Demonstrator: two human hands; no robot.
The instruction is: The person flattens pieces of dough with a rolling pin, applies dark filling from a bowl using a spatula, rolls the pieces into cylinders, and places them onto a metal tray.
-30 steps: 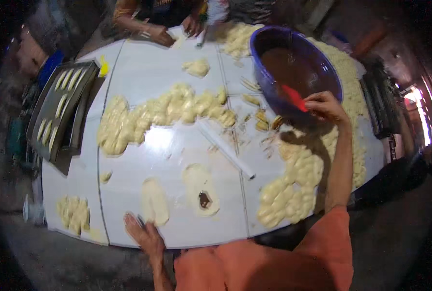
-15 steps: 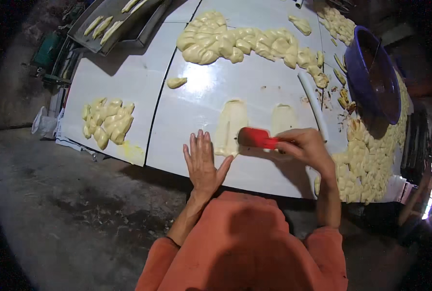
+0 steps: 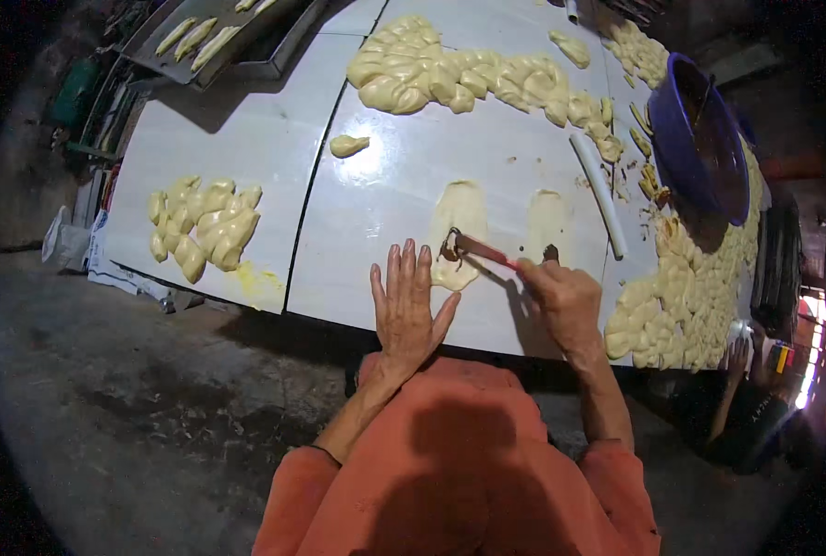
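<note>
My right hand (image 3: 566,301) grips a red scraper (image 3: 483,250), now turned edge-on. Its tip touches a flattened dough strip (image 3: 459,206), where a dark brown smear of filling (image 3: 449,248) lies. A second flat strip (image 3: 546,221) is just to the right, with a dab of brown filling (image 3: 551,251) at its near end, close to my knuckles. My left hand (image 3: 406,310) rests palm down on the white table (image 3: 339,246), fingers stretched out, its thumb beside the near end of the first strip.
A white rolling rod (image 3: 598,196) lies right of the strips. Beyond stands a purple basin (image 3: 673,125) with brown contents. Dough pieces lie in heaps at the back (image 3: 404,69), left (image 3: 218,222) and right (image 3: 677,310). A metal tray (image 3: 153,60) holds shaped pieces. Another person's arm (image 3: 730,385) shows far right.
The scraper has turned from flat to edge-on, and brown filling now shows on the first strip. My right hand sits slightly left and lower. Another person has come into view at right.
</note>
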